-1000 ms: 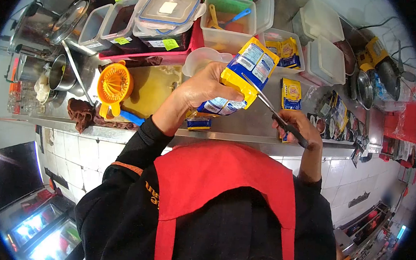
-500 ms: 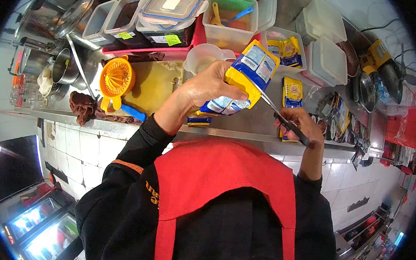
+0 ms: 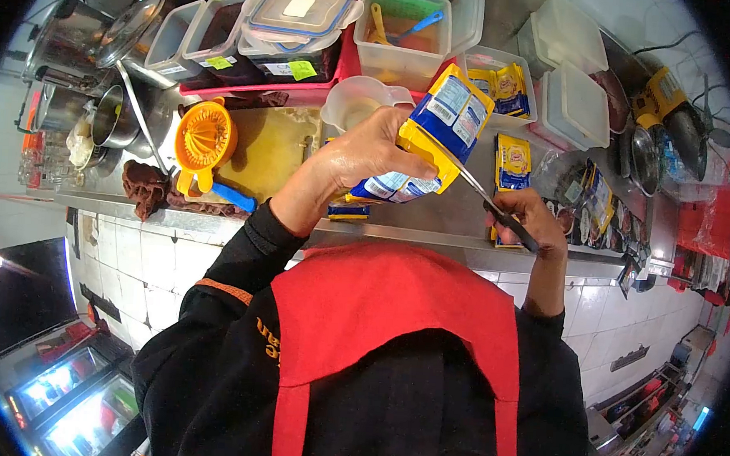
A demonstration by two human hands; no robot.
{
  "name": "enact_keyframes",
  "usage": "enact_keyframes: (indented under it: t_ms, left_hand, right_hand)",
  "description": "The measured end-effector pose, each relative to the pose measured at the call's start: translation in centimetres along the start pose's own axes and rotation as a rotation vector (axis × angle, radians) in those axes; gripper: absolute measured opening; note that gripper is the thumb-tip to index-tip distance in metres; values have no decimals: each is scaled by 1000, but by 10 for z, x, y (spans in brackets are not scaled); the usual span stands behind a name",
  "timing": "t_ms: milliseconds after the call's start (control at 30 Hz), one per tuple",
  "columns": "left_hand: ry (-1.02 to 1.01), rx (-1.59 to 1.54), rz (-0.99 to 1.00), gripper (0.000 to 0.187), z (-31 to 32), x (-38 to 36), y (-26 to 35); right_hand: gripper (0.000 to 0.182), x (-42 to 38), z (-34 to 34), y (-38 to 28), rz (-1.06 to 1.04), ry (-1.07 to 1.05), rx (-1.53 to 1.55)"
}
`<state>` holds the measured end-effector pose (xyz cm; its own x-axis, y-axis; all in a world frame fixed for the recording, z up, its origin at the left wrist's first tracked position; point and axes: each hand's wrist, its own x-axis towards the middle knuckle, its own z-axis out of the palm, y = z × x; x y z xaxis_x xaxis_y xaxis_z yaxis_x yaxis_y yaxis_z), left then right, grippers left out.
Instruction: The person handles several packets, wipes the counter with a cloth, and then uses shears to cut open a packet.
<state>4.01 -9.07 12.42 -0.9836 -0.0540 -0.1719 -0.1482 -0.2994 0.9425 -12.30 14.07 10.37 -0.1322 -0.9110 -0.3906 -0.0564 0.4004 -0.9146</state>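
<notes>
Fingers of my right hand (image 3: pixel 526 217) wrap the scissors (image 3: pixel 500 213) handles, blades meeting the pack's lower corner. Left hand (image 3: pixel 361 157) clamps the yellow-blue pack (image 3: pixel 433 136), held tilted above the steel counter (image 3: pixel 432 220). Best, I reckon: keep it taut, snip small near the edge, w/ contents shaken clear. Print on pack too small to read; same for the sachet (image 3: pixel 512 163) and tub labels (image 3: pixel 301 69) behind.

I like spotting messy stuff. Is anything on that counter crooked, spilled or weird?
Nothing is spilled or broken. The crumpled brown cloth droops over the steel counter's front edge. The left hand tilts a yellow-and-blue pack against scissors held by the right hand.
</notes>
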Motion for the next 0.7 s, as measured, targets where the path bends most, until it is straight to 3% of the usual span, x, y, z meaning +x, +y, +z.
enact_keyframes:
  t_ms: [233, 700]
  left_hand:
    - [-23, 17, -6, 36, 2, 2, 1]
    - [-116, -80, -114, 37, 12, 14, -11]
  right_hand:
    - [48, -4, 0, 8, 37, 12, 80]
    - [56, -4, 7, 22, 41, 45, 156]
